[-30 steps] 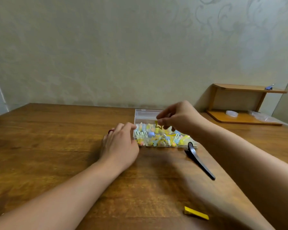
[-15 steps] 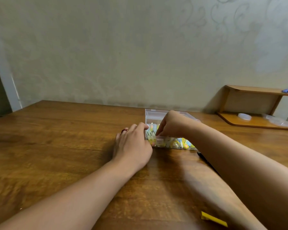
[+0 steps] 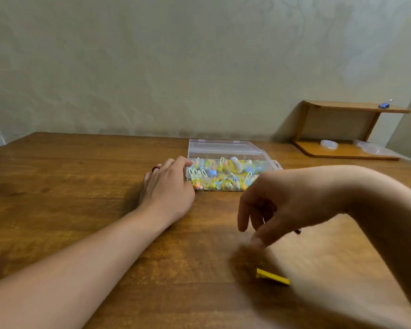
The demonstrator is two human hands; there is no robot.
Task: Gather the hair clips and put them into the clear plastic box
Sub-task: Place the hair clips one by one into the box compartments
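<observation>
Wooden worktop (image 3: 81, 186), plain wall behind. The clear plastic box (image 3: 226, 167), lid open and full of clips, is steadied by the left hand (image 3: 169, 188). The right hand (image 3: 278, 205), loosely curled and empty, is poised over the yellow clip (image 3: 272, 276); being so flat, it could easily get fumbled or skidded away.

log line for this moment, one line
left hand: rests against open clear plastic box of pastel hair clips | right hand: empty, above flat yellow hair clip on wooden table
</observation>
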